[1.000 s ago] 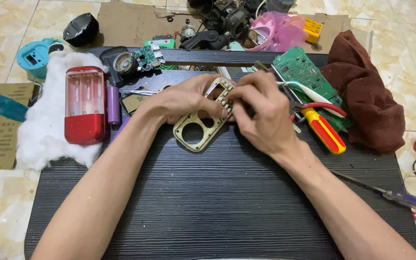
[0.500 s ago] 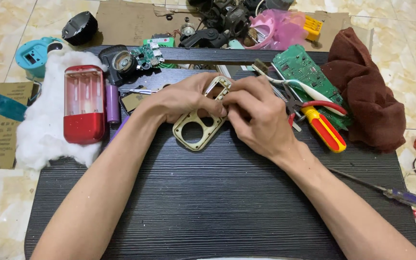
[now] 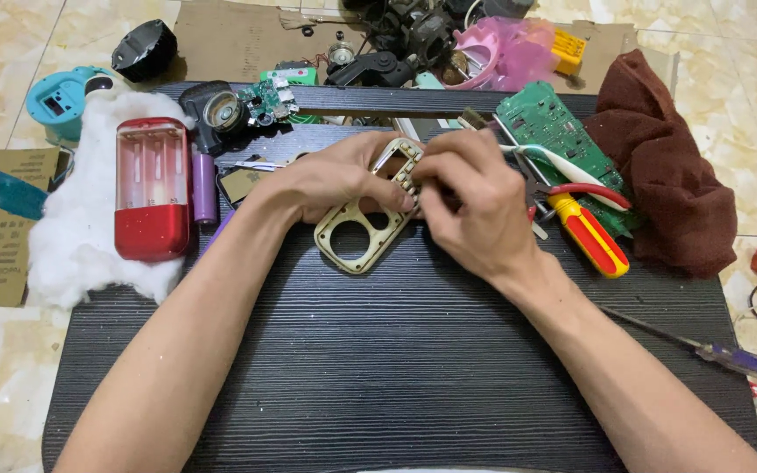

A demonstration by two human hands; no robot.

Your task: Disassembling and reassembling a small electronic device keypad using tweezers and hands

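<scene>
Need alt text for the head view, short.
Two bare hands work on a gold perforated faceplate over a black ribbed mat: left hand steadies it, right hand pinches its upper edge. Around it lie a red battery case, green circuit board, red-yellow screwdriver and maroon cloth.

On the worktop (image 3: 378, 377), the perforated faceplate (image 3: 357, 236) lies near the middle, with the left hand (image 3: 335, 180) on its far left edge and the right hand (image 3: 470, 206) touching its right end. Left of the hands, a battery case (image 3: 151, 188) rests on a wad of cotton (image 3: 72, 254), with a cylindrical cell (image 3: 204, 187) just beside it on the right. Right of the hands lie a circuit board (image 3: 549, 131), pliers (image 3: 571, 180) and a screwdriver (image 3: 589, 236), a cloth (image 3: 668, 175) beyond them, and another screwdriver (image 3: 729, 357) nearer the front right corner.
</scene>
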